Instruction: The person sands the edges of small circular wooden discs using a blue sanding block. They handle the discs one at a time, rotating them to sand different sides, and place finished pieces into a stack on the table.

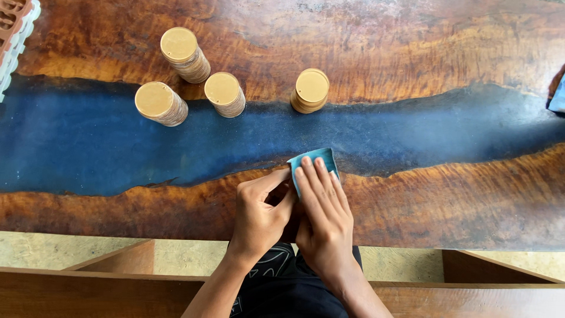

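My right hand lies flat with its fingers pressed on a small teal-blue sheet, folded, at the near edge of the table's blue band. My left hand is curled beside it, thumb and fingers around something small that the hands hide. Both hands rest on the near wooden strip of the table. Several stacks of round tan wooden discs stand farther back: one straight ahead, three to the left.
The table is dark reddish wood with a wide blue resin band running across it. A stack of pink and white trays sits at the far left corner. A blue object shows at the right edge. A wooden bench lies below.
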